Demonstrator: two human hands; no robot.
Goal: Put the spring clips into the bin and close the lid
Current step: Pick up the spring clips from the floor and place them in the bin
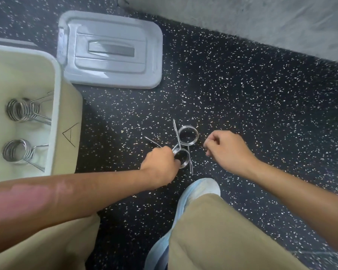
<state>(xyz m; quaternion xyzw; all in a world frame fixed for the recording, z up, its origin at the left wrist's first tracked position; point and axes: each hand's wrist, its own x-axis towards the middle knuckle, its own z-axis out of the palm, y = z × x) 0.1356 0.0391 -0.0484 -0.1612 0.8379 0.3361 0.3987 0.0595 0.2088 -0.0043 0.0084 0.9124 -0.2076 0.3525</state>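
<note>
Bin [55,106] open; lid [109,49] lies flat on the floor [242,94], touching or just beside the bin's far right corner. Stored clips [21,111] lie inside the bin. Two more lie on the floor to the bin's right, well apart from it, with their legs crossing. Left hand [160,164] has its fingers curled round the near clip [185,161]. Far clip [188,135] lies free. Right hand [228,151], farther right of the bin, has its fingers curled in and holds nothing.

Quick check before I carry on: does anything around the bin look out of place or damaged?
Nothing looks damaged or spilled. One snag: the far clip and the near clip, gripped by the left hand, lie with handles crossed on the floor, so they may tangle.
</note>
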